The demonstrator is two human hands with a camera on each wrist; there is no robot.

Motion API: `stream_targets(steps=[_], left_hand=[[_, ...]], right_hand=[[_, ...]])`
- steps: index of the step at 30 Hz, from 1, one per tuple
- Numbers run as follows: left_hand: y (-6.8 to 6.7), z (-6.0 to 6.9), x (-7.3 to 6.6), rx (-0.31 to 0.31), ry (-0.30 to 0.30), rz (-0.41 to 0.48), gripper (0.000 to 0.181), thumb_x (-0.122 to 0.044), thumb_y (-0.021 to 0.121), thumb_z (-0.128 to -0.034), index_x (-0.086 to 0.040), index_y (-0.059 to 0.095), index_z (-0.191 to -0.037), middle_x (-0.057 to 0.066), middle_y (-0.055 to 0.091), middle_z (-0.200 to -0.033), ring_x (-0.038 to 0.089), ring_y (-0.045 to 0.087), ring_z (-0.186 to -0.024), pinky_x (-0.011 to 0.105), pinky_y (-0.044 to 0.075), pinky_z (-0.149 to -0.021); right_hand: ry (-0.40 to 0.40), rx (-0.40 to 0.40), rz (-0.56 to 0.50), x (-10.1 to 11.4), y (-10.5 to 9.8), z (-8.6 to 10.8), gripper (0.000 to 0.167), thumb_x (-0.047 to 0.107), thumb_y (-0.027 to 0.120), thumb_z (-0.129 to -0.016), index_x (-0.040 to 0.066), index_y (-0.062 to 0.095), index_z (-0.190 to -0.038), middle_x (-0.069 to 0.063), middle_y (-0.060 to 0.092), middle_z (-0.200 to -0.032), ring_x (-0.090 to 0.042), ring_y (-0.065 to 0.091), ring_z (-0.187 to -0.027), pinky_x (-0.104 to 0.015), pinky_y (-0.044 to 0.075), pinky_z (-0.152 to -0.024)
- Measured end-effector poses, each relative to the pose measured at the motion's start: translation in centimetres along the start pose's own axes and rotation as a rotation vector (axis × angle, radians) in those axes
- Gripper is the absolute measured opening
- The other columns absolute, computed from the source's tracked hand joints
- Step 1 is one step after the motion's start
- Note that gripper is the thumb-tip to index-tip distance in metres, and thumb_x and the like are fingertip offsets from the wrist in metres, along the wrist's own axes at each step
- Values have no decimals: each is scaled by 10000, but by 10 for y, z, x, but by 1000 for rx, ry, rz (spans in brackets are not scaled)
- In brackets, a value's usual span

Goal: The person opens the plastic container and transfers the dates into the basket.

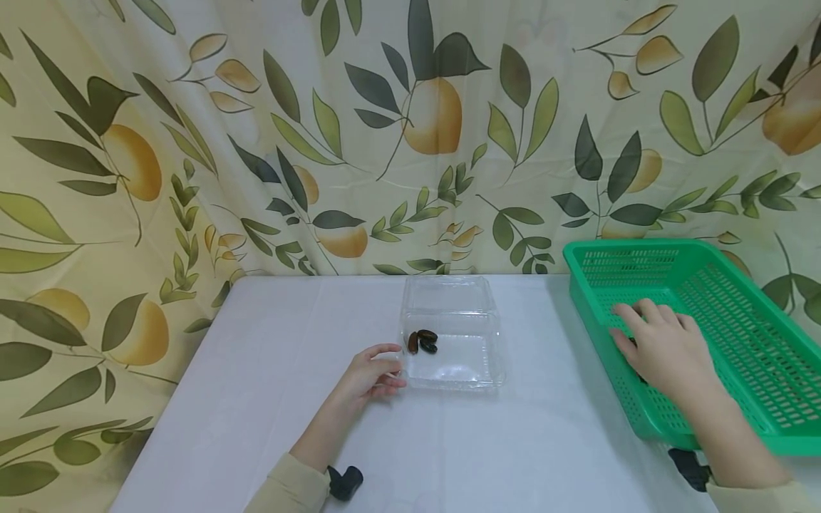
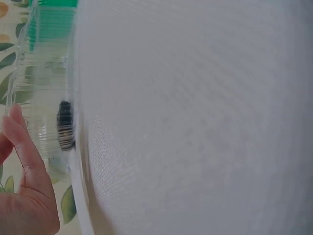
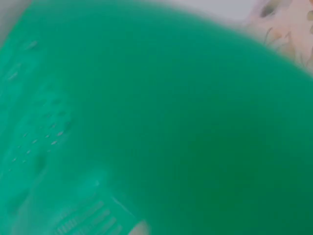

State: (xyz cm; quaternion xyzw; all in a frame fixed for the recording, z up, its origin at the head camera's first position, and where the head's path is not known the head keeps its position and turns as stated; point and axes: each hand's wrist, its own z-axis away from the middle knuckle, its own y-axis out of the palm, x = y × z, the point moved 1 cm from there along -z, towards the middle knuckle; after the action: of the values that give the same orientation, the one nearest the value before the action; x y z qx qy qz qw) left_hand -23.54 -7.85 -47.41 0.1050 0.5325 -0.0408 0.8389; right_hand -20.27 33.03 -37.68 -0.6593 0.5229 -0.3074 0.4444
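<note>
In the head view, a clear plastic clamshell box (image 1: 471, 360) stands on the table with its lid raised at the back. Several glossy dark brown oval fruits, which look like dates (image 1: 427, 335), lie in its left part. My left hand (image 1: 368, 374) touches the box's left side with relaxed fingers. The left wrist view shows the fingertips against the clear wall, with dark dates (image 2: 65, 125) behind it. My right hand (image 1: 673, 349) reaches into the green basket (image 1: 580, 313), fingers bent slightly downward and apart. Bits of dark things show beside the thumb and under the palm; the rest is hidden.
A white cloth covers the table (image 1: 276, 342). Behind and at the left hangs a curtain (image 1: 192, 142) printed with leaves and fruit. The basket's slatted wall fills most of the right wrist view, blurred. Black straps are on both wrists.
</note>
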Motion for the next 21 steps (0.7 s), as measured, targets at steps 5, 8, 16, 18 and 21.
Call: stream_targets(steps=[5, 8, 16, 18, 21], left_hand=[[0, 1, -1, 5, 1, -7, 423, -51, 585, -853, -30, 490, -1265, 47, 583, -763, 137, 644, -595, 218, 527, -524], [0, 2, -2, 8, 1, -11, 419, -51, 581, -855, -33, 491, -1264, 46, 584, -764, 137, 646, -599, 217, 526, -524], [0, 2, -3, 0, 0, -13, 420, -52, 590, -851, -33, 496, -1260, 50, 584, -768, 141, 647, -601, 222, 529, -529], [1, 2, -3, -3, -4, -10, 421, -50, 593, -848, -32, 498, -1258, 52, 584, -771, 143, 647, -599, 225, 531, -531], [2, 3, -5, -7, -5, -11, 423, -46, 596, -845, -30, 500, -1257, 50, 585, -770, 143, 645, -594, 228, 532, -531]], right_hand=[[-42, -56, -14, 23, 8, -10, 382, 118, 688, -736, 65, 557, -1091, -174, 538, -954, -362, 517, -808, -537, 397, -677], [-65, -80, -27, 37, 14, -15, 385, 123, 712, -715, 68, 571, -1070, -160, 548, -933, -351, 525, -796, -525, 410, -671], [-76, -33, -62, 76, 30, -32, 330, 143, 725, -738, 80, 593, -1034, -133, 555, -911, -325, 527, -841, -499, 425, -717], [-76, -14, -64, 84, 35, -36, 324, 160, 721, -754, 86, 594, -1043, -129, 557, -918, -325, 526, -868, -488, 430, -734], [-75, 30, -65, 95, 40, -42, 322, 181, 709, -777, 93, 592, -1063, -125, 558, -945, -323, 525, -901, -468, 437, -752]])
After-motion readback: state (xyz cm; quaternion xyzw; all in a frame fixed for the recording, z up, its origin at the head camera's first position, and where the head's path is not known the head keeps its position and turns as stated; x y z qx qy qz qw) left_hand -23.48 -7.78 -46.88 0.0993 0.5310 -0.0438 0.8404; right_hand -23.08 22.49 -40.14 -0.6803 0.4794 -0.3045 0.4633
